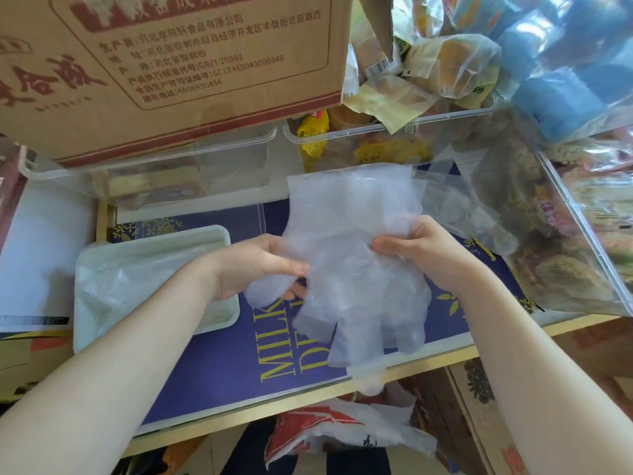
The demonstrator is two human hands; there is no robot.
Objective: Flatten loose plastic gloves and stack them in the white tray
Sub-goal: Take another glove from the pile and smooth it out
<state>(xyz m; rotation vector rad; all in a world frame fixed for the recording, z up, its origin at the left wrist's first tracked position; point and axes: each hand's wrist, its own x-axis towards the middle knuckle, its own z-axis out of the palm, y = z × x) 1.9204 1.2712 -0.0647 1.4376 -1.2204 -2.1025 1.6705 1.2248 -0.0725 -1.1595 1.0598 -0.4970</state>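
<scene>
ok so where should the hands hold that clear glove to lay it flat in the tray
Probably by its two side edges at the palm, one hand from each side, as now: the left hand and right hand pinch the clear glove mid-palm. Its cuff points away and its fingers hang toward the person, so it could go spread into the white tray.

A translucent plastic glove (352, 255) hangs spread, fingers downward, right of the white tray (219, 234) holding flattened gloves (130, 286).
</scene>
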